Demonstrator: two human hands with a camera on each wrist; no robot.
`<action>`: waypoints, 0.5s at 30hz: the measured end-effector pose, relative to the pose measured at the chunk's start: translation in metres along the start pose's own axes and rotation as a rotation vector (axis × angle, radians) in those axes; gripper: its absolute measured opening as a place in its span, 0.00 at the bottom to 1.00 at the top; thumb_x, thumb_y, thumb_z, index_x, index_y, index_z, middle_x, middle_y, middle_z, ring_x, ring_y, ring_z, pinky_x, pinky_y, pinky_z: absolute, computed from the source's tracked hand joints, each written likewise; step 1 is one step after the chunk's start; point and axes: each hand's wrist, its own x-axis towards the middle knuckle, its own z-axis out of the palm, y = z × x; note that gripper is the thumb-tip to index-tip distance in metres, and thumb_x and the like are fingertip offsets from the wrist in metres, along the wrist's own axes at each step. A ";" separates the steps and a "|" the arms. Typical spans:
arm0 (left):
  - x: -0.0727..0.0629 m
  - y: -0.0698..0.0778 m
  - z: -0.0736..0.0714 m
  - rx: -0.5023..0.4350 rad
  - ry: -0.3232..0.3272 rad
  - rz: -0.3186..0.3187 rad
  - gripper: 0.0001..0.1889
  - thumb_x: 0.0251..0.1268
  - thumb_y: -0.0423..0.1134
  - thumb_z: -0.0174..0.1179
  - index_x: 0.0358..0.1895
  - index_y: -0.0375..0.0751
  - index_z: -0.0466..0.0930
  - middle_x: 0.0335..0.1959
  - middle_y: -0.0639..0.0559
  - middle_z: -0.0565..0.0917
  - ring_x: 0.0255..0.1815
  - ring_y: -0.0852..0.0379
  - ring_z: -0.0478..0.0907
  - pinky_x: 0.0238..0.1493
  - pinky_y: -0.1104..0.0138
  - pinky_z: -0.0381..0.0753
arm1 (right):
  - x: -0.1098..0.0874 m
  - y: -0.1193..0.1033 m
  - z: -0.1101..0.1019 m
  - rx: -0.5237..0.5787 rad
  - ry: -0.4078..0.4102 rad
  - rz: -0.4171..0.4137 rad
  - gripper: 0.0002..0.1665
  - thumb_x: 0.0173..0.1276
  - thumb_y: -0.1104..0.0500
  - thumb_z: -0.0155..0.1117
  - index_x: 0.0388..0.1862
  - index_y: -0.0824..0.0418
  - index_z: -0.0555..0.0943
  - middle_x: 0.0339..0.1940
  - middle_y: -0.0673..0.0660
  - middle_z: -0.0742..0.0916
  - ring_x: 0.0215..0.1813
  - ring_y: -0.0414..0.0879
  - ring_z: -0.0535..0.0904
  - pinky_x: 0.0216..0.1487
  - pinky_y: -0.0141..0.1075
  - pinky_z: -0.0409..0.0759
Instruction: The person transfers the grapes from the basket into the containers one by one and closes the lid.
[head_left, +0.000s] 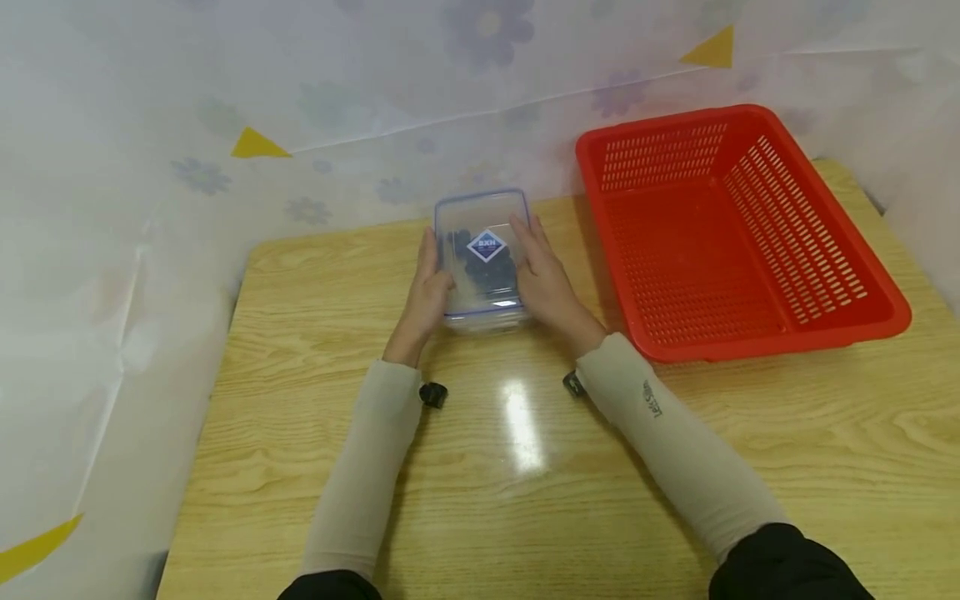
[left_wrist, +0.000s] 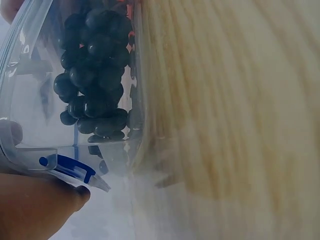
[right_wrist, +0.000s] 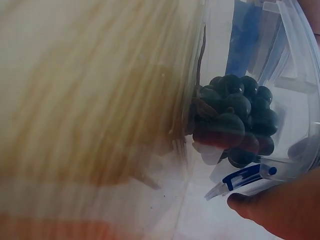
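Observation:
A clear plastic food box (head_left: 476, 212) with a blue-edged lid is at the back middle of the table, between both hands. A diamond-shaped label (head_left: 487, 246) marks its lid. Dark grapes (left_wrist: 97, 75) in a bunch show through the walls. My left hand (head_left: 424, 304) grips the box's left side, thumb near the lid edge. On the opposite side my right hand (head_left: 553, 292) holds it, fingers along the edge. A clear clip with a blue strip (left_wrist: 72, 167) juts out near the left thumb; a similar clip (right_wrist: 245, 176) shows by the right. Whether the box touches the table I cannot tell.
A red plastic basket (head_left: 750, 343) with slotted walls stands to the right, close to my right hand. The wood-grain table (head_left: 300, 400) reaches a flower-patterned sheet (head_left: 360, 100) at the back and left. Yellow triangular pieces (head_left: 257, 143) mark the sheet.

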 end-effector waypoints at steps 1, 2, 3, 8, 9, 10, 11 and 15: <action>0.000 0.000 0.000 0.005 -0.003 0.001 0.47 0.59 0.27 0.43 0.82 0.43 0.31 0.83 0.51 0.34 0.82 0.56 0.29 0.75 0.69 0.29 | -0.001 0.000 0.000 -0.002 -0.002 0.001 0.38 0.76 0.71 0.42 0.83 0.56 0.54 0.84 0.56 0.50 0.83 0.47 0.37 0.78 0.37 0.36; -0.001 0.000 0.000 0.010 -0.008 0.000 0.47 0.59 0.27 0.43 0.82 0.43 0.31 0.83 0.51 0.33 0.82 0.56 0.29 0.75 0.68 0.29 | -0.002 0.000 0.000 -0.006 -0.005 0.002 0.38 0.76 0.71 0.42 0.83 0.56 0.54 0.84 0.57 0.49 0.83 0.47 0.37 0.78 0.37 0.36; -0.001 0.000 0.000 0.013 -0.013 -0.002 0.48 0.59 0.27 0.43 0.82 0.44 0.30 0.83 0.51 0.33 0.81 0.57 0.28 0.75 0.69 0.29 | -0.002 0.000 0.000 -0.010 -0.007 0.002 0.38 0.76 0.71 0.41 0.83 0.56 0.54 0.84 0.57 0.49 0.83 0.47 0.37 0.78 0.37 0.36; -0.001 0.000 -0.004 0.076 -0.065 -0.005 0.46 0.62 0.28 0.43 0.82 0.42 0.30 0.82 0.53 0.27 0.81 0.57 0.25 0.74 0.68 0.27 | -0.002 0.001 0.000 -0.013 -0.011 -0.004 0.38 0.75 0.70 0.42 0.83 0.59 0.54 0.84 0.60 0.48 0.83 0.49 0.38 0.78 0.38 0.38; -0.001 0.000 -0.005 0.095 -0.078 -0.003 0.45 0.63 0.28 0.42 0.81 0.41 0.30 0.82 0.53 0.26 0.81 0.57 0.24 0.74 0.68 0.26 | -0.002 0.001 0.000 -0.015 -0.008 -0.004 0.37 0.75 0.70 0.42 0.83 0.60 0.55 0.84 0.60 0.48 0.83 0.50 0.39 0.78 0.39 0.38; -0.001 0.001 -0.005 0.119 -0.093 0.001 0.44 0.64 0.29 0.42 0.81 0.40 0.29 0.82 0.52 0.25 0.81 0.56 0.23 0.74 0.68 0.26 | -0.002 0.001 -0.001 -0.019 -0.007 -0.001 0.37 0.75 0.69 0.43 0.82 0.61 0.55 0.84 0.61 0.48 0.83 0.50 0.39 0.78 0.39 0.39; -0.001 0.001 -0.006 0.144 -0.106 0.004 0.44 0.65 0.30 0.42 0.81 0.40 0.29 0.81 0.52 0.24 0.81 0.55 0.22 0.74 0.67 0.26 | -0.002 0.002 -0.001 -0.026 -0.006 0.000 0.37 0.75 0.69 0.43 0.82 0.62 0.55 0.84 0.61 0.48 0.83 0.50 0.40 0.78 0.39 0.40; -0.001 0.000 -0.008 0.290 -0.148 0.028 0.39 0.74 0.38 0.38 0.80 0.37 0.26 0.81 0.47 0.22 0.80 0.53 0.22 0.75 0.66 0.27 | -0.002 0.004 -0.001 -0.039 -0.006 0.013 0.36 0.76 0.68 0.43 0.82 0.63 0.56 0.84 0.61 0.49 0.82 0.50 0.41 0.78 0.40 0.41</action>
